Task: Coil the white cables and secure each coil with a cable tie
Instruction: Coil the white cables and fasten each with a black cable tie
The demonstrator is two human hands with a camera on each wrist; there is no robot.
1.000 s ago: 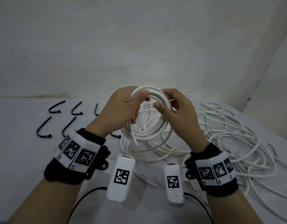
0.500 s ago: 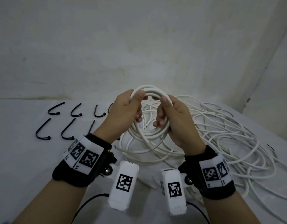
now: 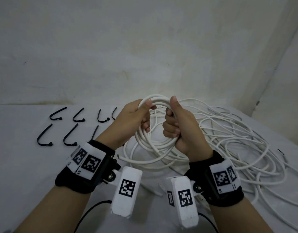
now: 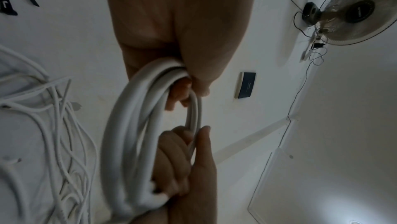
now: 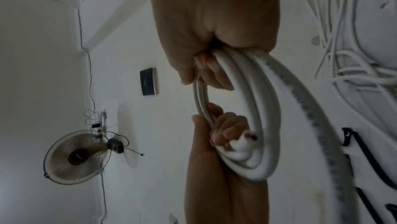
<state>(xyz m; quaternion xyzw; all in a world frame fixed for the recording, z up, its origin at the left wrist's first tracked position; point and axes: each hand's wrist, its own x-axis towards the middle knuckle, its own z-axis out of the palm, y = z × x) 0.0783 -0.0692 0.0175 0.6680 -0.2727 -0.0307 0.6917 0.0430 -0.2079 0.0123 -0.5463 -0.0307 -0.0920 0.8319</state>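
I hold a coil of white cable (image 3: 145, 142) upright above the table, several loops thick. My left hand (image 3: 145, 115) grips its left side, thumb on top of the loops. My right hand (image 3: 173, 118) grips the right side in a full fist. In the left wrist view the coil (image 4: 128, 125) runs from my left hand (image 4: 189, 49) down to my right hand (image 4: 189, 168). One cut cable end (image 5: 250, 137) sticks out by the left fingers in the right wrist view. Several black cable ties (image 3: 44, 138) lie in two rows at the left.
A big loose tangle of white cable (image 3: 237, 140) covers the table's right half. A free cable end (image 3: 118, 155) lies beneath the coil. A wall rises close behind the table, with a corner at the right. A fan (image 4: 352, 10) hangs on the wall.
My right hand has gone from pinching the coil's top to a full fist round its right side. My left hand has tightened on the left side, and the loops are drawn closer together.
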